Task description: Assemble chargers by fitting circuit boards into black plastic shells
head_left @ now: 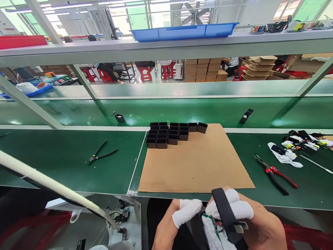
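Note:
My left hand (166,235), with white finger cots on its fingers, is closed around a black plastic case (199,233) near the front edge of the bench. Out of the case's opening shows a white-wrapped insert with a green circuit board edge (213,236). My right hand (264,226), also in white finger cots, grips a black plug cover (224,210) with metal prongs, tilted beside the insert. A bit of red wire shows between cover and board. Lower fingers of both hands are partly cut off by the frame.
Several open black cases (172,139) stand in rows on a brown cardboard sheet (195,166). Red-handled pliers (272,171), a metal rod (324,169) and a pile of white-wrapped parts (303,141) lie right; black-handled cutters (97,155) lie left. A pale hose (40,181) crosses the left foreground.

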Demonstrator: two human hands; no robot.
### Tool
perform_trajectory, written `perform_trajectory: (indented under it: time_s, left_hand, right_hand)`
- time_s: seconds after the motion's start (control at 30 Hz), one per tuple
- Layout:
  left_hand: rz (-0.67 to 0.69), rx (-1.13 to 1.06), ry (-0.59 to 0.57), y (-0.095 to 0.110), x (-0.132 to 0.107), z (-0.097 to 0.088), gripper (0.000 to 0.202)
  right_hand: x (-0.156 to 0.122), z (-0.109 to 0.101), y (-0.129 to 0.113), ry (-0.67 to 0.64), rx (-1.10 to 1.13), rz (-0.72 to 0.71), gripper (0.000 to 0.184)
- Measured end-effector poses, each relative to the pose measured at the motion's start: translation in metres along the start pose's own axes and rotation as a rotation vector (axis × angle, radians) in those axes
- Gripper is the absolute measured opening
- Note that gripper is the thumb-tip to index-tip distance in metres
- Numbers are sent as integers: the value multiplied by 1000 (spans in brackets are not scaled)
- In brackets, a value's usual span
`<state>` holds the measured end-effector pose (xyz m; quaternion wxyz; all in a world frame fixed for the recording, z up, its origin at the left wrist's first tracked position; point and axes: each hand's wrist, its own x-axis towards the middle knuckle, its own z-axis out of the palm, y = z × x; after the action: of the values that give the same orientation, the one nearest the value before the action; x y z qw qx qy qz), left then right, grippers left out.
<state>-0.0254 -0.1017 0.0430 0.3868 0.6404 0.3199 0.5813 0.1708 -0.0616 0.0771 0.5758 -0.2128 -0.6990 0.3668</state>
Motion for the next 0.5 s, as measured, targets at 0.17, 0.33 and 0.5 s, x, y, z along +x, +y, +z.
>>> perform_trajectory:
  time_s: [0.17, 0.33, 0.5]
  left_hand:
    - [-11, 26, -34, -2, -1, -7, 75]
    - [-29, 44, -95, -7, -5, -16, 79]
    - [-16, 17, -102, -6, -3, -15, 78]
  right_hand:
    - [-6, -1, 8, 2, 6, -4, 36]
    - [-8, 0, 8, 12, 6, 11, 37]
    - [-4, -1, 6, -7, 8, -4, 37]
